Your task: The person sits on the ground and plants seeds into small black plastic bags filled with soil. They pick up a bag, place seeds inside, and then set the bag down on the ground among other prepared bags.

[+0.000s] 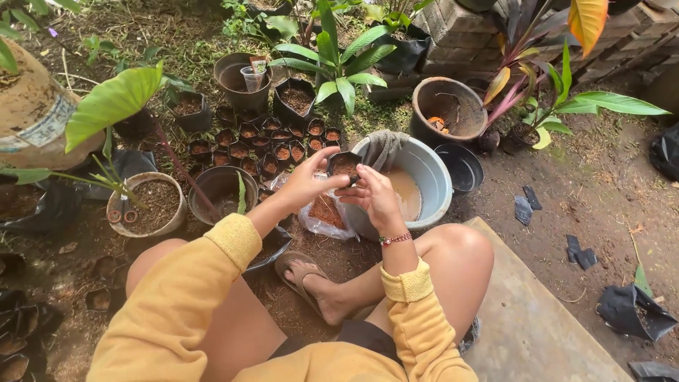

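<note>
— While the yellow sleeves (212, 311) and bare knees fill the bottom of the frame, where do the hands sit?

— Just above centre. The left hand (305, 185) grips a small black bag (344, 165) of soil from the side, fingers curled round its wall. The right hand (377, 196) has its fingertips bent at the bag's rim, pinching or pressing there; I cannot tell which.

— So what step is this?

— I judge it as filling or firming one bag. The next move seems to call for a steady hold so the soft bag stays upright and no soil spills.

— What lies beyond the hands?

— A clear plastic sack (324, 212) of brown soil lies below them, touching a grey-blue basin (431, 185) with a cloth over its rim. Further up and left, a cluster of filled small bags (258, 145) stands close together.

— Anything hard to make out?

— The bag's base is hidden behind the fingers. What is in the basin is mostly covered by the hands. At the top, a brown pot (448, 106) and leafy plants (339, 56) are cut off by the frame edge.
</note>
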